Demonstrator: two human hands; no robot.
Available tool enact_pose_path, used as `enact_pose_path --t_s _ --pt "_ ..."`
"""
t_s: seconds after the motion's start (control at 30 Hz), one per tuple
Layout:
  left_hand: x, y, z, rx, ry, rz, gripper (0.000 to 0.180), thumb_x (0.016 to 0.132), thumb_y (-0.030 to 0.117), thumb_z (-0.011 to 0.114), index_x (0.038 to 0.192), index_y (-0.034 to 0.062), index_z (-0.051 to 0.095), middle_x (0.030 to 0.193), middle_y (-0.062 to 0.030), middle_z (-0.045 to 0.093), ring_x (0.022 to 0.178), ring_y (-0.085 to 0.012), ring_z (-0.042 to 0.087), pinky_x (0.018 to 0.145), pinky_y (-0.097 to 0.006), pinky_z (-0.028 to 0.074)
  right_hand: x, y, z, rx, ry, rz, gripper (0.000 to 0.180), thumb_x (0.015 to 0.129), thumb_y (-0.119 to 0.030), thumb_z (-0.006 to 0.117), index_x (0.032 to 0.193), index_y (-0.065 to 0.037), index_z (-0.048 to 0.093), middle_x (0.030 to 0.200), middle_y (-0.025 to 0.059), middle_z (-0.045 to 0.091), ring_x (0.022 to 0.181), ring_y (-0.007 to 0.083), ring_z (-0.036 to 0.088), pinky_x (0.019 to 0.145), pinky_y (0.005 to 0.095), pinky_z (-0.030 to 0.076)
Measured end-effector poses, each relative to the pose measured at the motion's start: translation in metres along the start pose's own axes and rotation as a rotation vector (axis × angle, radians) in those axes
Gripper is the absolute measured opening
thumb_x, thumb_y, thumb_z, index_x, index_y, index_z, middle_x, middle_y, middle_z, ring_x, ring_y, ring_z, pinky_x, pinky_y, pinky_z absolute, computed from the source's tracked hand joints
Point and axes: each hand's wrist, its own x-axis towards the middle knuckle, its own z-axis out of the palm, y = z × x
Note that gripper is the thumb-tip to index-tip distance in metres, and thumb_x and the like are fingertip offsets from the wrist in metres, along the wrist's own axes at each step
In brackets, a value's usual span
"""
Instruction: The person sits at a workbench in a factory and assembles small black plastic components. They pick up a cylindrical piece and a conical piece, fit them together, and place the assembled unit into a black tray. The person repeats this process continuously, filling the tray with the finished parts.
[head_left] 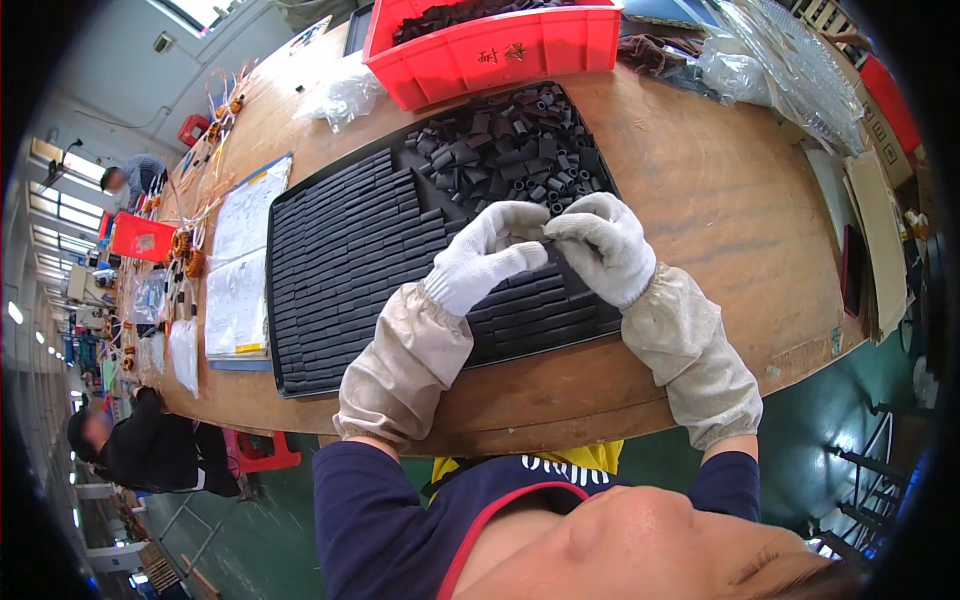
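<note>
White knitted gloves cover both of my hands, which meet above a black tray point(274, 350). My left hand point(487, 256) has its thumb and fingers curled inward, close against the right fingertips. Bent into a pinch, my right hand point(606, 248) touches the left at the fingertips. A small dark piece seems to be between them, mostly hidden by the gloves. Black sleeve pieces point(345, 255) lie in tight rows over the tray's left and near parts. Loose short black tubes point(510, 140) are heaped in its far right part, just beyond my hands.
A red bin point(490, 55) with dark pieces stands behind the tray on the wooden table point(710, 200). Papers on a blue clipboard point(240, 260) lie to the left. Clear plastic wrap point(790, 70) and cardboard point(875, 235) are at the right. Another person point(150, 445) sits at far left.
</note>
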Motion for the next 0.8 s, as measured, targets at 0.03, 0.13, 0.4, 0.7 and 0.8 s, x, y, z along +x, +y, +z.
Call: enact_pose_path --t_s 0.03,0.13,0.4,0.7,0.8 --pt "0.001 0.001 -0.002 -0.034 -0.016 0.000 0.036 0.097 0.010 0.070 0.130 -0.0005 0.059 0.116 -0.0067 0.068 0.102 -0.0121 0.065 0.093 -0.029 0.054 0.000 0.001 0.000 0.032 0.023 0.004 0.032 0.072 0.005 0.075 0.099 -0.013 0.075 0.089 0.0088 0.069 0.083 0.0310 0.067 0.074 0.0404 0.053" --pt "-0.002 -0.003 -0.010 -0.014 -0.069 -0.083 0.035 0.098 0.016 0.070 0.128 0.0002 0.063 0.113 -0.0067 0.070 0.099 -0.0135 0.066 0.088 -0.029 0.054 0.000 0.002 -0.004 0.025 -0.052 -0.025 0.034 0.072 0.005 0.075 0.102 -0.011 0.074 0.096 0.0105 0.070 0.088 0.0314 0.068 0.076 0.0401 0.054" --pt "0.001 0.000 -0.009 0.003 0.009 -0.086 0.030 0.094 0.015 0.075 0.120 0.0028 0.066 0.104 -0.0030 0.069 0.093 -0.0112 0.064 0.083 -0.028 0.055 -0.011 -0.011 0.006 0.670 0.166 0.450 0.017 0.090 0.002 0.073 0.105 -0.004 0.067 0.107 0.0040 0.071 0.097 0.0113 0.065 0.082 0.0299 0.053" --pt "0.001 0.002 -0.005 0.056 0.032 -0.080 0.032 0.095 0.012 0.073 0.124 0.0024 0.065 0.111 -0.0042 0.069 0.100 -0.0111 0.065 0.087 -0.028 0.055 -0.001 -0.011 -0.001 0.185 -0.014 0.181 0.020 0.084 0.000 0.075 0.102 -0.006 0.070 0.108 0.0124 0.071 0.097 0.0280 0.068 0.084 0.0357 0.054" --pt "0.001 0.006 -0.009 0.158 0.010 -0.047 0.034 0.095 0.010 0.071 0.126 0.0012 0.064 0.116 -0.0066 0.069 0.104 -0.0128 0.066 0.092 -0.028 0.054 0.003 -0.012 -0.003 0.065 -0.064 0.067 0.022 0.081 -0.001 0.076 0.102 -0.006 0.070 0.110 0.0134 0.070 0.101 0.0332 0.067 0.088 0.0400 0.053"
